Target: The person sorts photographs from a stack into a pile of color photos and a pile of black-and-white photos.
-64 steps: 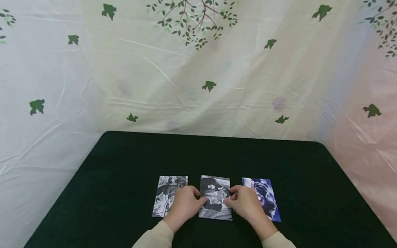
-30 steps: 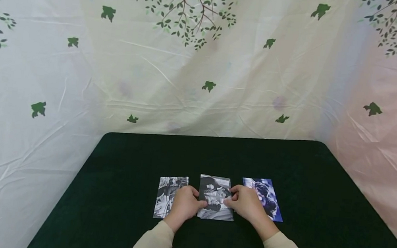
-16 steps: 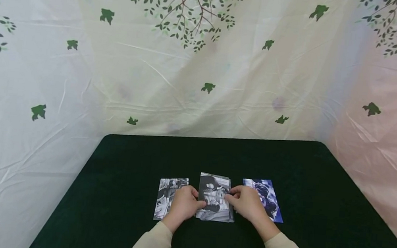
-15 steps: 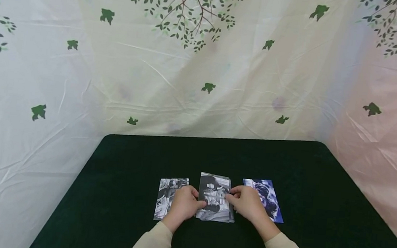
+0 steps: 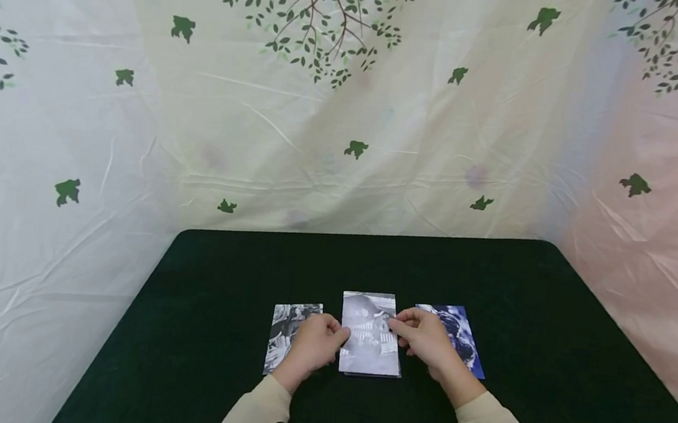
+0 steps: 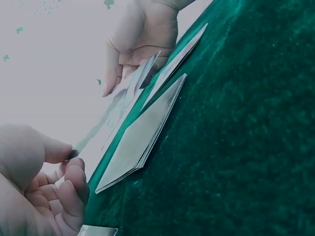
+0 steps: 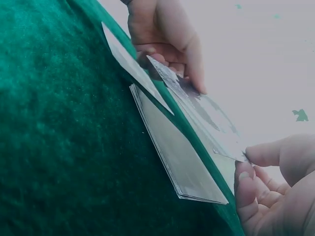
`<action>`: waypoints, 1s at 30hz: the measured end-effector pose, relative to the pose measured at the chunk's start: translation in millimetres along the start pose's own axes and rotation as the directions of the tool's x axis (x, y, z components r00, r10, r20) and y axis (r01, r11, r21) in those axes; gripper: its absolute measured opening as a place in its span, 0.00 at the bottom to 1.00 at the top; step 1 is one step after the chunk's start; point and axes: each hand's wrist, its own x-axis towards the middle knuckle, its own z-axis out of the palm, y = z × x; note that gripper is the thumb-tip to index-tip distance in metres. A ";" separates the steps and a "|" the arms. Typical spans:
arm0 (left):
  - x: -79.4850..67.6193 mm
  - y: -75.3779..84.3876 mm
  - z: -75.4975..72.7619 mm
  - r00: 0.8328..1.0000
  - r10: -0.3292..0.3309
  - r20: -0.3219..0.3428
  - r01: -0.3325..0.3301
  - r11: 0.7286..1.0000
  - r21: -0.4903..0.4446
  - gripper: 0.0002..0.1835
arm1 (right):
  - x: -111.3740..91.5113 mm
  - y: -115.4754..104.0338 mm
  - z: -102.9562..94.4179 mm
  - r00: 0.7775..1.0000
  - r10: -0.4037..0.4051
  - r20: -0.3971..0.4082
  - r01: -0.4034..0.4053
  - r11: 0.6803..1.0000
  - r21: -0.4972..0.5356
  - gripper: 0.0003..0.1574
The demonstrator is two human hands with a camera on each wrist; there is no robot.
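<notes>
Pinching its sides, left hand (image 5: 315,341) and right hand (image 5: 427,338) hold a photo (image 5: 368,337) over a stack (image 6: 140,140), short of the table's far edge (image 5: 367,240).

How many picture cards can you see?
5 at least: a left card, a right card, a raised card pinched by left hand and right hand, and a stack beneath showing two or more edges. More may be hidden there.
</notes>
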 end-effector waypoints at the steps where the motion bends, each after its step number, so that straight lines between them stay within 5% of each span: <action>1: 0.0 0.2 0.7 1.000 0.006 -0.005 -0.006 1.000 -0.007 0.10 | -0.8 -0.2 -0.6 1.000 0.000 0.003 0.000 1.000 0.016 0.17; 9: 4.0 0.1 6.1 0.998 0.017 -0.061 -0.023 0.994 -0.110 0.09 | -5.3 0.3 -1.9 1.000 -0.007 -0.009 0.008 0.995 0.097 0.15; 18: 4.6 4.1 3.5 0.998 -0.008 -0.058 -0.011 0.952 -0.307 0.09 | -6.2 -2.0 -5.4 0.999 -0.027 -0.021 0.029 0.991 0.128 0.14; 25: 5.1 7.7 -7.6 0.994 -0.040 -0.098 0.011 0.959 -0.282 0.08 | -0.5 -6.0 1.0 0.999 -0.034 0.002 0.034 0.989 0.147 0.13; 30: 3.8 5.2 -21.1 0.992 -0.038 -0.121 0.015 0.983 -0.181 0.06 | -3.0 -9.8 10.7 0.999 -0.034 0.010 0.032 0.988 0.148 0.13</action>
